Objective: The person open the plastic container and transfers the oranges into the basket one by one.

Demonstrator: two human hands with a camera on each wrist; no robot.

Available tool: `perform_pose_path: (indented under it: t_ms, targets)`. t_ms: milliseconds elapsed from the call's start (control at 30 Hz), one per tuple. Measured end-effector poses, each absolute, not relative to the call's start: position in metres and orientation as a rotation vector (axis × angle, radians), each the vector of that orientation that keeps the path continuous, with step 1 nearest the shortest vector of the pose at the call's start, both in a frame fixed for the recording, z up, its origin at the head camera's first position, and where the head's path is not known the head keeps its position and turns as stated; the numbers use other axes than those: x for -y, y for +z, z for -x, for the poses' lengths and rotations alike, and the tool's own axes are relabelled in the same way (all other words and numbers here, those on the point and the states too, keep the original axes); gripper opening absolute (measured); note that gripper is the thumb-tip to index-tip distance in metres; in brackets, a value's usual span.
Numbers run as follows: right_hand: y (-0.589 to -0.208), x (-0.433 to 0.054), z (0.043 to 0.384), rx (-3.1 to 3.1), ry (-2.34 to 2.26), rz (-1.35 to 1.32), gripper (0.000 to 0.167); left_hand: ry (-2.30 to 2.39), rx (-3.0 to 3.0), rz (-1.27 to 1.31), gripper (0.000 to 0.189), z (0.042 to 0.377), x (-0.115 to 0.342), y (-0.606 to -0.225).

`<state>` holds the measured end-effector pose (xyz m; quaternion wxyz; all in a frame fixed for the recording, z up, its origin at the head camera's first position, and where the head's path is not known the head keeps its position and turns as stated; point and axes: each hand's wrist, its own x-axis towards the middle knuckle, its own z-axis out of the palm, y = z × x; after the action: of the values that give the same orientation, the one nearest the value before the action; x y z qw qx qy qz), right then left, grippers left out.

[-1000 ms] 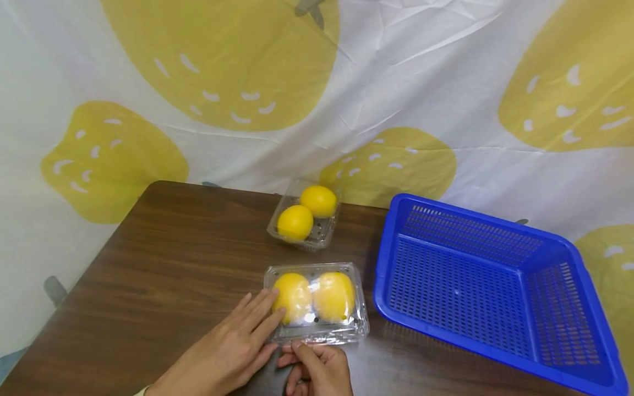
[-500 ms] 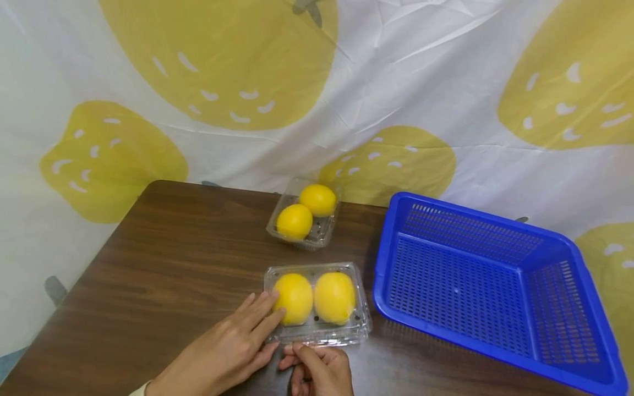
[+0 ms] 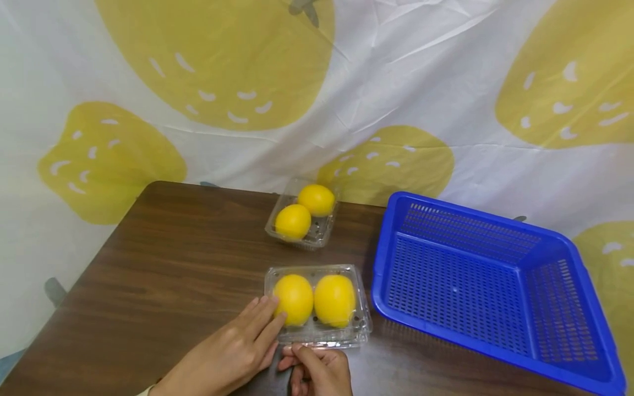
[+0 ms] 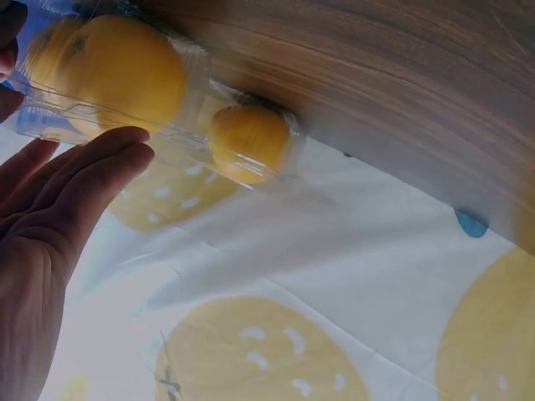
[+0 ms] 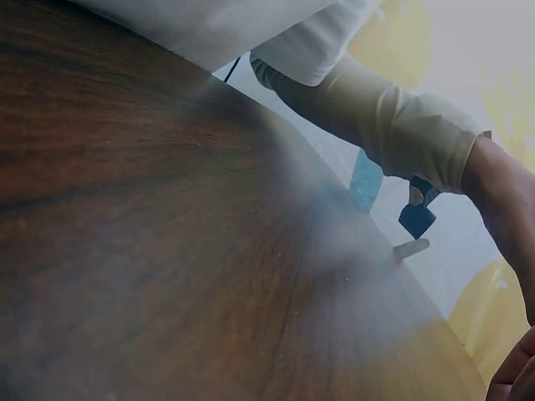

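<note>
A clear plastic clamshell box [image 3: 317,333] with two yellow, lemon-like fruits [image 3: 335,300] lies lid down on the dark wooden table. My left hand [image 3: 233,344] rests on its left side, fingers fairly straight, fingertips by the left fruit [image 3: 293,300]. At the near edge of the box, my right hand [image 3: 322,369] pinches the rim between thumb and curled forefinger. The left wrist view shows the left hand [image 4: 58,196] beside the box and a large fruit [image 4: 125,75]. In the right wrist view, the box is out of sight.
Behind stands a second clear container [image 3: 322,234] with two yellow fruits. A blue perforated basket [image 3: 455,289] sits on the right, with nothing in it. The wooden table [image 3: 163,264] ends at a white cloth [image 3: 238,148] printed with yellow fruit.
Glare on the lid has gone since the first frame. The left fingers have shifted very slightly against the box; the right hand keeps its place at the near rim.
</note>
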<state>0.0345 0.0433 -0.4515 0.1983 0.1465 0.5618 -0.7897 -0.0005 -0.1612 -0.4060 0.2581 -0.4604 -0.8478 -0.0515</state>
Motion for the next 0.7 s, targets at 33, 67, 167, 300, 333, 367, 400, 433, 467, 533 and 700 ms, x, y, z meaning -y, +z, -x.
perform_pose_path:
  t_ms: [33,67,167,300,333,367,400,433,467,533,700]
  targets:
    - [-0.451,-0.043,-0.034,-1.576,-2.207,-0.411,0.032,-0.135,2.3,1.253,0.061,0.0,0.161,-0.406]
    - [-0.451,-0.043,-0.034,-1.58,-2.206,-0.414,0.031,-0.13,2.302,1.257,0.062,0.0,0.161,-0.406]
    - [-0.45,-0.042,-0.034,-1.586,-2.207,-0.42,0.03,-0.125,2.307,1.262,0.063,0.0,0.161,-0.405]
    - [-0.45,-0.042,-0.035,-1.589,-2.225,-0.407,0.031,-0.126,2.289,1.27,0.062,0.0,0.161,-0.402]
    - [-0.45,-0.042,-0.035,-1.591,-2.229,-0.401,0.032,-0.15,2.288,1.267,0.06,0.001,0.162,-0.4]
    - [-0.451,-0.043,-0.035,-1.594,-2.232,-0.397,0.032,-0.179,2.29,1.257,0.059,0.001,0.162,-0.399]
    - [-0.451,-0.043,-0.036,-1.598,-2.233,-0.391,0.033,-0.203,2.295,1.245,0.057,0.001,0.163,-0.397]
    - [-0.451,-0.043,-0.036,-1.602,-2.232,-0.387,0.033,-0.235,2.3,1.233,0.056,0.002,0.163,-0.395]
    - [-0.452,-0.044,-0.036,-1.607,-2.23,-0.38,0.034,-0.273,2.309,1.218,0.055,0.002,0.163,-0.393]
    - [-0.452,-0.044,-0.037,-1.613,-2.216,-0.376,0.034,-0.347,2.323,1.191,0.053,0.003,0.163,-0.39]
    - [-0.454,-0.045,-0.038,-1.631,-2.199,-0.331,0.035,-0.523,2.335,1.105,0.052,0.003,0.165,-0.389]
